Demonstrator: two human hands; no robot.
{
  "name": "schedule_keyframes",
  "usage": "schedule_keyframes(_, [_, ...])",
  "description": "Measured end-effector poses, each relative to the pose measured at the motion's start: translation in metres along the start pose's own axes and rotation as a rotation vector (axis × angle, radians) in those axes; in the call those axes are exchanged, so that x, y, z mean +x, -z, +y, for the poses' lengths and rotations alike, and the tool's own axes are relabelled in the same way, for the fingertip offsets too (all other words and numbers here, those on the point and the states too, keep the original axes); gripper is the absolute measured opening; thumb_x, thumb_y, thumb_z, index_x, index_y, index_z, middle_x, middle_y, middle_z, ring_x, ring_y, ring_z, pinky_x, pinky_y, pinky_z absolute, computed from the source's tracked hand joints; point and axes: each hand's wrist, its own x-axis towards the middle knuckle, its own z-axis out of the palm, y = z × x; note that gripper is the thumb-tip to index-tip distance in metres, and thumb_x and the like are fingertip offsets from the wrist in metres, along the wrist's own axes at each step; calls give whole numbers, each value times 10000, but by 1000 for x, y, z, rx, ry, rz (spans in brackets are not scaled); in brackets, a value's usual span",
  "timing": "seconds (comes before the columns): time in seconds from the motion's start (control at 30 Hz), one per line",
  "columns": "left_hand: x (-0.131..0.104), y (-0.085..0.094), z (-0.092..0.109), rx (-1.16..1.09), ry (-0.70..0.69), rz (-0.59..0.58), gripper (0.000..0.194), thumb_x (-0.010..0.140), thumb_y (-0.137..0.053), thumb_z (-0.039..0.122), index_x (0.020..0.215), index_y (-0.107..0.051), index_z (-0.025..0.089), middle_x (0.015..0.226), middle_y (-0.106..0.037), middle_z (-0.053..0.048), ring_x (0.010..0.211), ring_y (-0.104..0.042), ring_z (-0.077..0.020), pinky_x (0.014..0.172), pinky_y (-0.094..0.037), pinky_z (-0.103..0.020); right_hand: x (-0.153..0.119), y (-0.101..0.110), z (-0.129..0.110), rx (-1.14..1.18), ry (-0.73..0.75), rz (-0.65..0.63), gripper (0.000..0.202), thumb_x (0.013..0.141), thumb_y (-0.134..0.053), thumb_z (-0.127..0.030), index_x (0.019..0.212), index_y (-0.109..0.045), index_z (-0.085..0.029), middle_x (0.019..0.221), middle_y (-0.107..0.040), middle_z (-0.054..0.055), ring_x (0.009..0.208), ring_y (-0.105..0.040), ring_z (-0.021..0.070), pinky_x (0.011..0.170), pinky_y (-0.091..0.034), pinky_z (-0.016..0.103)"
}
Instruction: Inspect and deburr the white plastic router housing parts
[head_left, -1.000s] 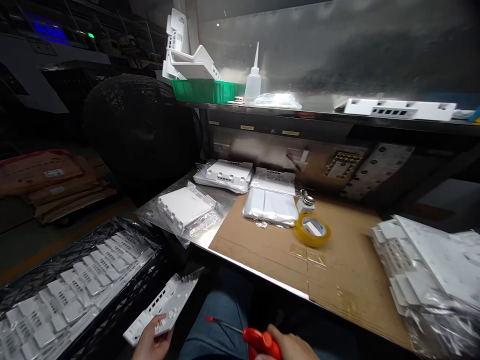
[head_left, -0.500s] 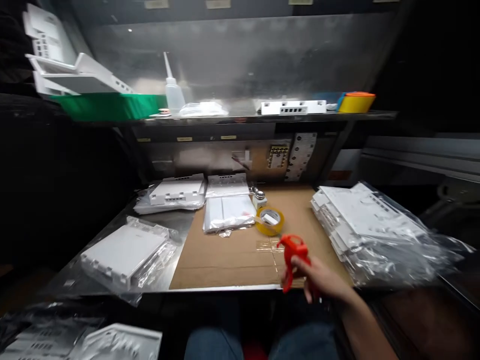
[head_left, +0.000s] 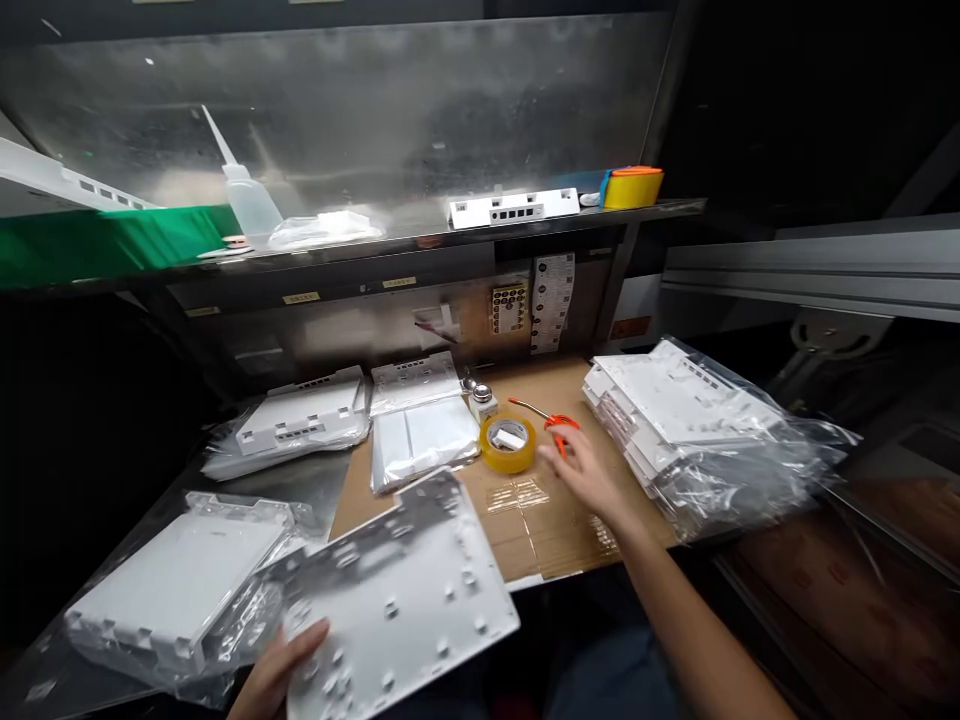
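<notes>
My left hand [head_left: 281, 675] is closed on the lower left edge of a white plastic housing panel [head_left: 420, 580], with the thumb on top and the other fingers hidden beneath. The panel is tilted over the front edge of the bench, its side with pegs and clips facing up. Over the cardboard, the curled fingers of my right hand [head_left: 589, 475] are at a red-handled tool [head_left: 561, 421]. A thin metal part of the tool points left to a small red tip; its exact kind is unclear. A roll of yellowish tape [head_left: 508, 461] lies just left of the hand.
Bagged white housings [head_left: 682, 395] are piled on the right. More bagged parts [head_left: 172, 580] lie on the left, with flat bagged pieces [head_left: 424, 435] at the middle back. A small dispenser bottle [head_left: 483, 400] stands behind the tape. The shelf above holds a squeeze bottle [head_left: 251, 205] and a green bin [head_left: 112, 240].
My right hand has carried the red-handled tool forward, beside the tape. My left hand has come into view holding the white panel. The view has swung to the right.
</notes>
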Motion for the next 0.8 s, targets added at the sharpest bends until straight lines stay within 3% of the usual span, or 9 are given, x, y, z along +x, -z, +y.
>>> schedule_keyframes(0.07, [2,-49,17,100,-78,-203,542,569,-975,304,1053,-750,214,905,-796,-76,1054,-733,-432,884,-616,-513,-31,-11,0,147,-32,-232,608,818,-713,-701,1206,-718,-232,1280,-719,114,1238,-655,300,1015,-543,442])
schedule_keyframes(0.13, [5,-95,36,256,-151,-396,536,641,-950,376,1095,-753,171,972,-793,-117,1026,-739,-398,890,-602,-476,-56,-19,2,420,-171,-437,664,821,-676,-760,1185,-727,-207,1111,-776,119,1094,-732,307,910,-595,455])
schedule_keyframes(0.2, [13,-130,51,442,-310,-532,555,710,-891,522,1077,-758,128,983,-781,-161,972,-740,-380,866,-594,-474,-69,-19,7,661,-301,-448,622,827,-713,-714,1140,-736,-178,1033,-795,122,1049,-754,311,902,-605,451])
schedule_keyframes(0.27, [26,-151,61,505,-430,-546,661,730,-793,705,1011,-758,107,930,-768,-183,895,-733,-367,829,-590,-485,-74,-12,12,772,-358,-312,519,801,-798,-616,1065,-752,-172,996,-807,113,1046,-761,311,925,-608,432])
schedule_keyframes(0.37, [51,-166,65,550,-625,-437,641,831,-642,753,1018,-734,147,956,-754,-169,925,-702,-339,895,-557,-491,-74,8,19,834,-387,-110,469,758,-865,-525,1050,-754,-175,1014,-816,111,1087,-756,326,959,-609,442])
schedule_keyframes(0.47, [78,-173,61,706,-874,-311,351,840,-750,508,1027,-740,211,1137,-726,-150,1187,-579,-366,1098,-411,-498,-76,26,24,898,-393,51,491,768,-862,-515,1107,-747,-179,1077,-813,109,1140,-739,340,992,-602,468])
schedule_keyframes(0.53, [94,-175,58,842,-1001,-263,251,796,-779,376,1000,-753,232,1192,-709,-148,1268,-491,-397,1142,-332,-512,-78,34,25,941,-372,140,481,791,-851,-502,1147,-741,-197,1130,-806,91,1169,-728,332,1008,-600,460])
schedule_keyframes(0.63, [113,-174,56,1008,-1112,-207,159,849,-681,350,949,-743,243,1131,-727,-141,1174,-539,-391,1064,-375,-503,-82,38,25,964,-354,229,461,812,-846,-473,1179,-739,-215,1175,-797,72,1175,-727,315,1006,-609,433])
schedule_keyframes(0.8, [122,-170,63,1150,-1155,-80,277,985,-458,399,1021,-683,239,1022,-762,-136,987,-656,-343,851,-435,-422,-88,39,24,956,-330,287,508,805,-864,-435,1242,-729,-215,1195,-790,75,1158,-736,309,984,-629,421])
